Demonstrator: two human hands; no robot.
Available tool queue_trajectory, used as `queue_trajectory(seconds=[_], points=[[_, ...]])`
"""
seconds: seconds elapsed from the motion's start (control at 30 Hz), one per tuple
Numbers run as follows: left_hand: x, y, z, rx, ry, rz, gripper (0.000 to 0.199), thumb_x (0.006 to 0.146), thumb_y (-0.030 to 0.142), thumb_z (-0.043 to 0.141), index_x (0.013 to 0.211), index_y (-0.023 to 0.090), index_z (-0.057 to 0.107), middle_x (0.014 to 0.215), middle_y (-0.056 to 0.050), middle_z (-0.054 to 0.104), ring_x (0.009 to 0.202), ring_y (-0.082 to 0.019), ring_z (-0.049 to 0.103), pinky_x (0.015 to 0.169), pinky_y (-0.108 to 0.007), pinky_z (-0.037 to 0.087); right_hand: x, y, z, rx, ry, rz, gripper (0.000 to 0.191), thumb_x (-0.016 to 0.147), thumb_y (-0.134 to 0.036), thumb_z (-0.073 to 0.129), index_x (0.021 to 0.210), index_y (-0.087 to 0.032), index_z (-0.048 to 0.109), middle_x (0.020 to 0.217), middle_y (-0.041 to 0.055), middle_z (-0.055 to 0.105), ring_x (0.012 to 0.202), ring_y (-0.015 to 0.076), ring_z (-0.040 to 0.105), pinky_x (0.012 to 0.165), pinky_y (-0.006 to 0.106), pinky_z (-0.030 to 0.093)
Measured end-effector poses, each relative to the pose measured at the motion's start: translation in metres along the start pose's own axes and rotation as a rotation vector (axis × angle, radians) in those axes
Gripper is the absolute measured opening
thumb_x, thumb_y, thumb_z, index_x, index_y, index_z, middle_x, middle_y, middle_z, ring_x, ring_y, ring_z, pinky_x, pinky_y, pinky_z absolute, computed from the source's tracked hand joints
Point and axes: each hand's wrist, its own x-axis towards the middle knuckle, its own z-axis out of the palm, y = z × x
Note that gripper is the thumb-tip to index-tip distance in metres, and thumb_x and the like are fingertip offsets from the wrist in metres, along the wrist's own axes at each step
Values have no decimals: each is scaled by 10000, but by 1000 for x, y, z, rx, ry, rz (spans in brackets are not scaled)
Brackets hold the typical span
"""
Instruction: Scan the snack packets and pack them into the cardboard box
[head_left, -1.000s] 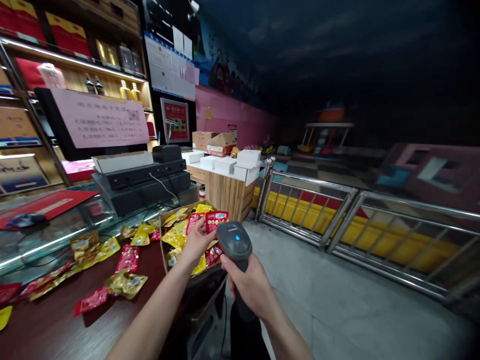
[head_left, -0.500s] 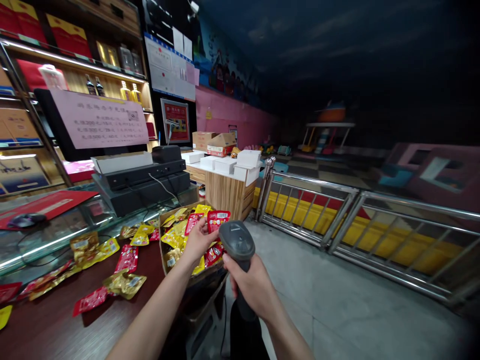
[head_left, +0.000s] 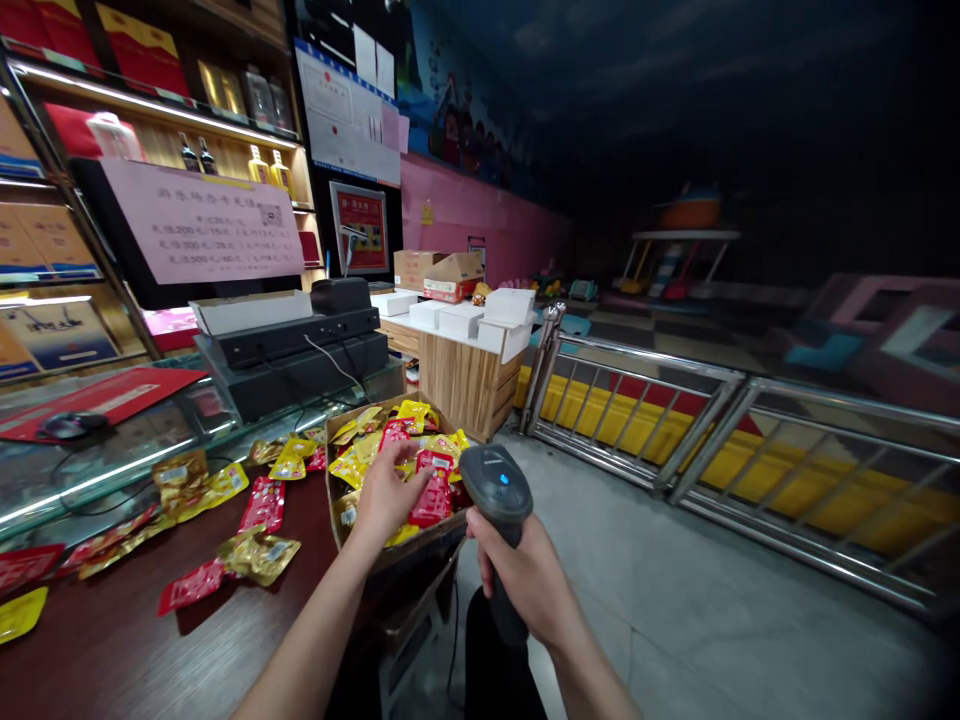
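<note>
My right hand (head_left: 525, 570) is wrapped round the handle of a dark grey barcode scanner (head_left: 496, 485), a small blue light glowing on its top. The scanner head points toward a cardboard box (head_left: 335, 515) full of yellow, red and gold snack packets. Over the box, my left hand (head_left: 388, 495) has its thumb and fingers apart. A red snack packet (head_left: 433, 490) lies on the pile just beside the thumb; whether they touch I cannot tell. Another red packet (head_left: 396, 432) is partly hidden behind the fingers.
Loose packets, among them a gold one (head_left: 262, 555) and a red one (head_left: 262, 503), are scattered on the dark brown counter (head_left: 247, 650). A computer mouse (head_left: 71, 427) and a monitor back with a pink notice (head_left: 210, 220) stand left. Metal railings (head_left: 637, 365) run along the right.
My left hand has let go of the red packet, which now lies in the box, and has opened. A blue light has come on atop the scanner. The view has shifted slightly.
</note>
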Motion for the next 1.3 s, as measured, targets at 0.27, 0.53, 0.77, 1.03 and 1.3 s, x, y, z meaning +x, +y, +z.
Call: queue_trajectory(seconds=[0.27, 0.53, 0.77, 1.03, 1.3], points=[[-7, -9, -41, 228, 146, 97, 251, 839, 346, 721, 1058, 223, 717, 1118, -80, 745, 1044, -265, 689, 874, -391, 549, 5, 5, 17, 31, -56, 14, 580, 736, -758, 690, 817, -205, 539, 422, -77, 502, 349, 87, 429, 373, 208, 355], [-37, -63, -124, 614, 165, -38, 304, 890, 359, 663, 1137, 189, 706, 1150, -107, 736, 1114, -293, 647, 1011, -427, 492, 9, 19, 65, 1, -214, 8, 541, 795, -725, 675, 813, -199, 551, 430, -77, 514, 345, 85, 447, 377, 199, 363], [-49, -88, -193, 1026, -299, -259, 441, 871, 134, 556, 1280, 223, 695, 1411, -131, 648, 1362, -335, 530, 1067, -478, 442, 5, 36, 107, -7, -321, 35, 456, 829, -639, 688, 832, -205, 548, 415, -94, 491, 335, 87, 430, 376, 200, 380], [-33, -101, -211, 1072, -673, -112, 451, 861, 103, 510, 1243, 208, 724, 1314, -155, 705, 1298, -317, 596, 1067, -470, 407, 1, 44, 115, -59, -352, 49, 430, 854, -622, 668, 842, -209, 551, 429, -88, 492, 352, 106, 458, 394, 216, 408], [-27, -96, -199, 1190, -759, -32, 365, 827, 107, 550, 1132, 151, 746, 1288, -205, 685, 1287, -362, 559, 1013, -478, 420, 3, 45, 116, -66, -344, 59, 422, 850, -609, 676, 856, -205, 553, 436, -88, 488, 358, 108, 458, 391, 219, 409]])
